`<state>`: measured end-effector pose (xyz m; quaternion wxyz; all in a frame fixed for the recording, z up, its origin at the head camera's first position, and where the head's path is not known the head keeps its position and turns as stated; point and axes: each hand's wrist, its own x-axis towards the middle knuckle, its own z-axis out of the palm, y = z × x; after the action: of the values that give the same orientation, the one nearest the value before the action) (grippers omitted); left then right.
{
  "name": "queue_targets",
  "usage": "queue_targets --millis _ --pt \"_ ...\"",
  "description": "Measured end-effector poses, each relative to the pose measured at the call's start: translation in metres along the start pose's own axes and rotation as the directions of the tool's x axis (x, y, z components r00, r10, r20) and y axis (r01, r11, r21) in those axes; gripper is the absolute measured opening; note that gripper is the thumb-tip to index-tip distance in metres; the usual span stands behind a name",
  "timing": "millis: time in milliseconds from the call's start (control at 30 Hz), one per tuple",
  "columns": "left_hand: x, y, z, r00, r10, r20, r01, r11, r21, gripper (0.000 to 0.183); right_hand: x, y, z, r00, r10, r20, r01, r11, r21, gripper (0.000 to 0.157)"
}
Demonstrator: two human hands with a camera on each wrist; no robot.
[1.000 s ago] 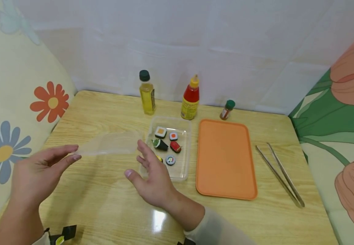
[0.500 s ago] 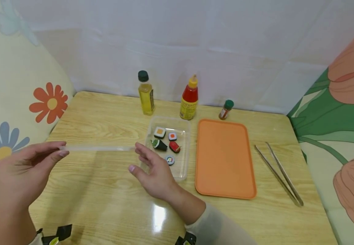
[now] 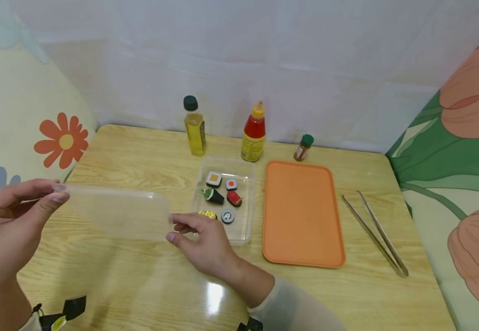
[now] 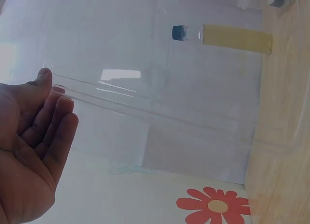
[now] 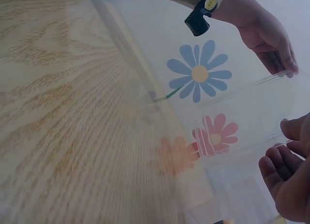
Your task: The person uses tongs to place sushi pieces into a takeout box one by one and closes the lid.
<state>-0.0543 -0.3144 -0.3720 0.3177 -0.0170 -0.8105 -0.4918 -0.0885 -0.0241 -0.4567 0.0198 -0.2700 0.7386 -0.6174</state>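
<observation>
A clear plastic lid (image 3: 119, 214) is held tilted above the left part of the table. The left hand (image 3: 13, 223) pinches its left edge between thumb and fingers, also seen in the left wrist view, where the left hand (image 4: 36, 141) has the lid's rim at its thumb tip. At the opposite edge, the right hand (image 3: 208, 241) pinches the lid with thumb and index finger; its other fingers are curled in the right wrist view. Right beyond that hand stands a clear plastic container (image 3: 245, 230) with toy sushi pieces (image 3: 213, 179) inside, one yellow-topped piece (image 3: 208, 214) partly covered by the hand.
An orange tray (image 3: 303, 214) lies right of the container, with metal tongs (image 3: 382, 243) farther right. Along the back stand an oil bottle (image 3: 195, 131), a red sauce bottle (image 3: 253, 135) and a small green-capped spice jar (image 3: 303, 148). A white cloth (image 3: 239, 59) hangs behind the table.
The lid has moved left and turned, from edge-on to its broad face showing. The left hand has shifted left and up; the right hand has lowered slightly and closed on the lid's edge.
</observation>
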Motion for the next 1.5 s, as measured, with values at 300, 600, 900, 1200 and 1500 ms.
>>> queue_targets --millis 300,600,900,1200,1500 --pt "0.004 0.007 0.006 0.988 -0.150 -0.036 0.152 0.987 0.061 0.021 -0.004 -0.001 0.002 0.994 -0.099 -0.038 0.097 0.994 -0.049 0.015" --pt "0.001 0.009 0.023 0.987 -0.158 -0.028 0.153 0.979 -0.135 0.023 -0.006 -0.004 -0.013 0.989 -0.094 -0.113 0.092 0.996 -0.022 0.010" --pt "-0.011 0.006 0.049 0.970 -0.187 0.155 0.183 0.982 0.037 0.028 -0.004 -0.003 -0.035 0.979 -0.037 -0.200 0.044 0.999 0.030 0.009" --pt "-0.014 -0.002 0.074 0.933 -0.195 0.304 0.179 0.981 0.078 0.034 -0.003 0.000 -0.060 0.969 0.008 -0.245 0.003 0.999 0.046 0.010" --pt "-0.012 0.002 0.099 0.901 -0.240 0.361 0.234 0.970 0.061 0.039 -0.001 0.006 -0.083 0.949 0.088 -0.303 -0.098 0.995 -0.020 0.022"
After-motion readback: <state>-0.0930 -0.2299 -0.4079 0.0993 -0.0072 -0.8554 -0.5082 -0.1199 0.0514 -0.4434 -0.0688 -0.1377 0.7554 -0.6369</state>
